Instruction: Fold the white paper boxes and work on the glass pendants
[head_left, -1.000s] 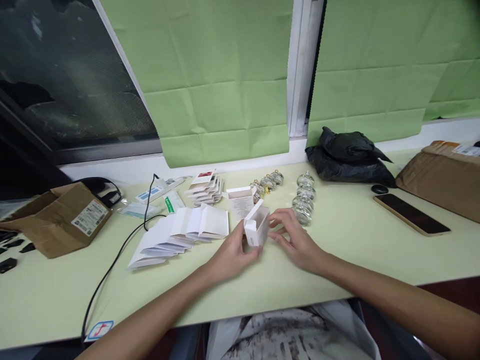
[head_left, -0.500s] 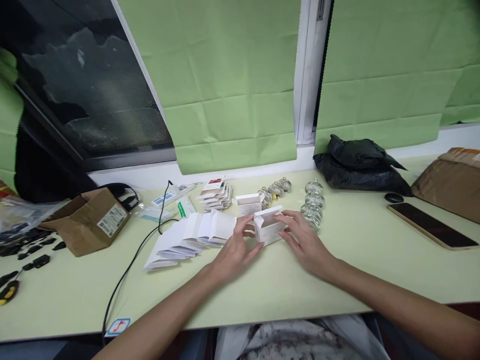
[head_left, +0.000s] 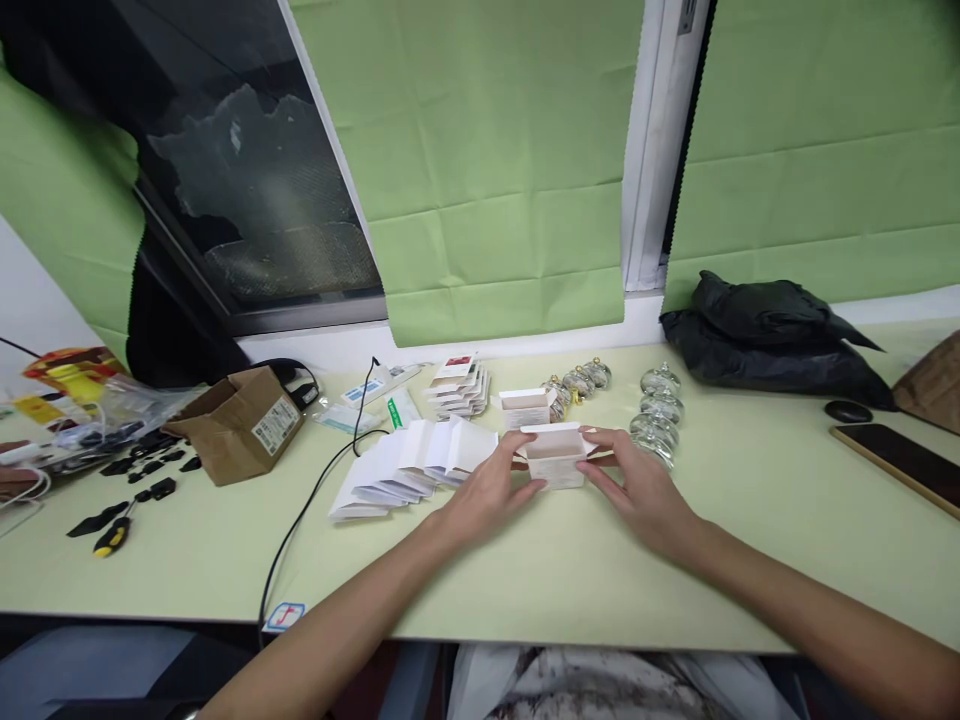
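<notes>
A small white cardboard box [head_left: 555, 472] with an open top sits between my two hands. My left hand [head_left: 491, 488] grips its left end, thumb at the front lower corner. My right hand [head_left: 646, 490] holds the right end, fingers at the upper edge and flap. Just behind is a second open white box [head_left: 524, 408]. Silvery round glass-like ornaments [head_left: 657, 412] form a row beyond my right hand, and similar ones with gold tops [head_left: 579, 382] lie at the back. To the left of my left hand, folded white cartons [head_left: 409, 462] overlap in a fanned row.
A stack of printed cards or flat packs [head_left: 459, 388] lies at the back. On the left are a brown carton [head_left: 236, 425], a black cable [head_left: 289, 525] and a yellow-black screwdriver [head_left: 112, 538]. Black plastic bags [head_left: 772, 335] and a phone [head_left: 900, 460] are right. Another person's hand shows far left.
The view has swung left, so the scene shifts right. The box in my hands has turned, its long front side now facing me more squarely. Both hands keep hold of it.
</notes>
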